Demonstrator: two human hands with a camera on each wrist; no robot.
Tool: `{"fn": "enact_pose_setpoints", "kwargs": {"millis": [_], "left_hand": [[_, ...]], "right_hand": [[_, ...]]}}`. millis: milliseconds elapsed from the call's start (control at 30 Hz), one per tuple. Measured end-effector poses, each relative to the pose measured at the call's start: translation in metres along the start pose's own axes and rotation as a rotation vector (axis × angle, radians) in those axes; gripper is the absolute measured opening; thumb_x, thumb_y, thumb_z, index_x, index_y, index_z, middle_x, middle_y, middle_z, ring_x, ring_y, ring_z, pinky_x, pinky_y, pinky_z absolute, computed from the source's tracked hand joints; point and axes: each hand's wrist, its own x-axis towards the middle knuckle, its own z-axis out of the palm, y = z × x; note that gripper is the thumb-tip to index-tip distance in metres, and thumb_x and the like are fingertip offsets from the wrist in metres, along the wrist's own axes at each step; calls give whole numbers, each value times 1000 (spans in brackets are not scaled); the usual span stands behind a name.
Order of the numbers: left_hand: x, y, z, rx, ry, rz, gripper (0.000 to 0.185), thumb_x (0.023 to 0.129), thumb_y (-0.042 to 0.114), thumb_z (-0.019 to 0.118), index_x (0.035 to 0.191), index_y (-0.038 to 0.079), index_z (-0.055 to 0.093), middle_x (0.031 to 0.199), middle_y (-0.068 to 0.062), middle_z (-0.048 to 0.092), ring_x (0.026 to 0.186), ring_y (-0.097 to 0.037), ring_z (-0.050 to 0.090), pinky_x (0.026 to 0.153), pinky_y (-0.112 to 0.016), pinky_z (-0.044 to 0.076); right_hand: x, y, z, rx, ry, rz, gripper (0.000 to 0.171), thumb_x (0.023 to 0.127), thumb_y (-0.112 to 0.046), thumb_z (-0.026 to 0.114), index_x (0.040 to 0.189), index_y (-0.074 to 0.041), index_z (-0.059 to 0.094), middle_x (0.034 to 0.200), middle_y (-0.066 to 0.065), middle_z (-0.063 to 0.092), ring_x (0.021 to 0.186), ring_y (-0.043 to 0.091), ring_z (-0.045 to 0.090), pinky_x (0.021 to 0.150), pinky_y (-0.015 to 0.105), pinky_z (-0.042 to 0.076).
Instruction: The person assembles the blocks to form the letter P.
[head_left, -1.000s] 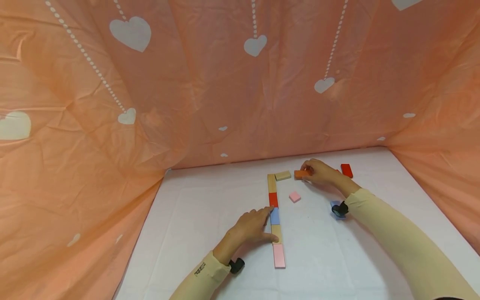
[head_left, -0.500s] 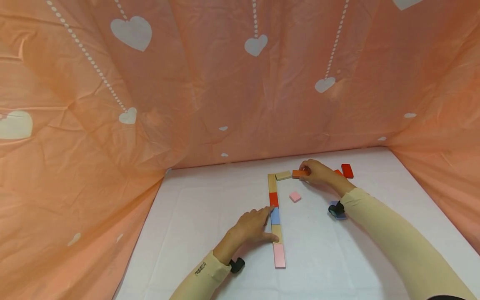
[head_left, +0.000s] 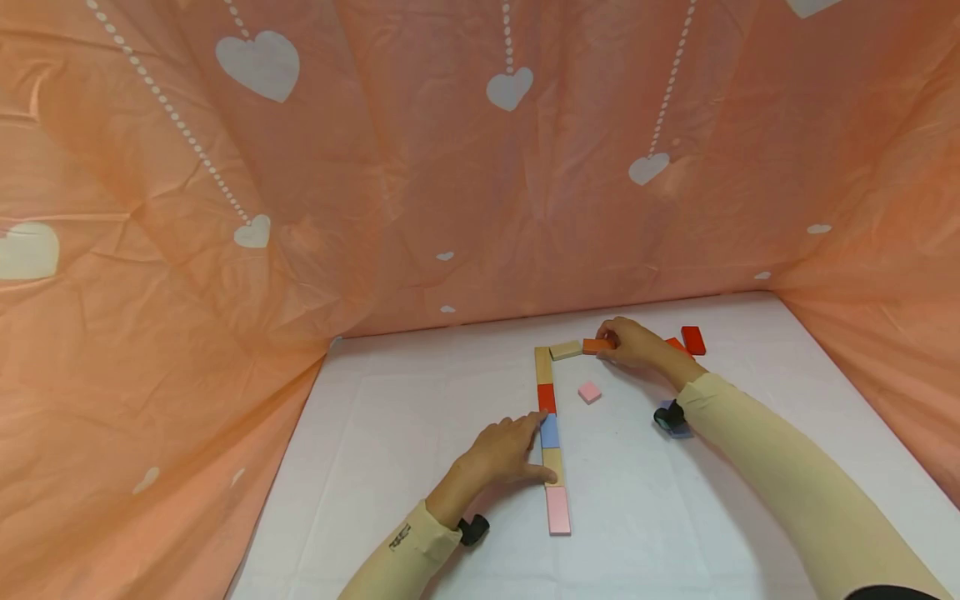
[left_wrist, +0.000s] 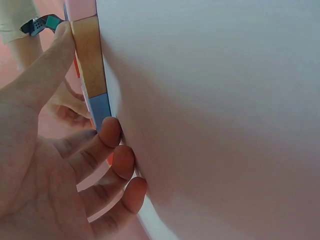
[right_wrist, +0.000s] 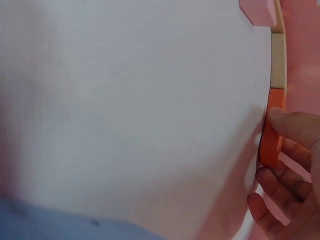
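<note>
Orange block (head_left: 597, 345) in right hand (head_left: 634, 343) (unlabelled)

soft even light, blurry wrist views

A: What can't you make out?

B: The right hand (head_left: 633, 343) covers most of the orange block (head_left: 596, 345), and the wrist hides much of the blue block (head_left: 681, 430).

A: And the wrist views?

B: The frame edge cuts the pink block (right_wrist: 257, 10); the left hand (left_wrist: 47, 165) runs off-frame, blurred.
</note>
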Motion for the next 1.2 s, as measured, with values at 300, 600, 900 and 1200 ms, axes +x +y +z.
{"fn": "enact_pose_setpoints", "kwargs": {"millis": [300, 600, 900, 1200], "left_hand": [[0, 0, 0, -3, -6, -8, 105, 82, 61, 88, 165, 16, 41, 152, -5, 62, 121, -25, 63, 105, -43, 52], [0, -1, 2, 8, -4, 0, 105, 83, 62, 87, 165, 15, 41, 153, -5, 61, 121, -25, 63, 105, -43, 52], [0, -1, 2, 9, -3, 10, 105, 83, 62, 87, 165, 15, 41, 155, -5, 60, 122, -25, 63, 105, -43, 52], [0, -2, 2, 12, -7, 9, 104, 83, 62, 87, 165, 14, 41, 155, -5, 59, 120, -24, 63, 103, -41, 53]], "right_hand": [[1, 2, 1, -1, -3, 1, 29, 98, -17, 80, 121, -2, 69, 106, 15, 63, 99, 33, 58, 93, 47, 54], [-1, -1, 0, -3, -5, 15, 31, 98, -17, 80, 122, -2, 69, 107, 15, 62, 100, 33, 58, 93, 48, 54], [-4, 0, -1, 14, -11, 4, 34, 99, -18, 79, 126, -1, 67, 108, 15, 64, 100, 33, 58, 93, 47, 55], [-17, -7, -9, 2, 38, -11, 32, 102, -22, 75, 126, -1, 69, 117, 19, 66, 111, 38, 60, 100, 56, 53]]}}
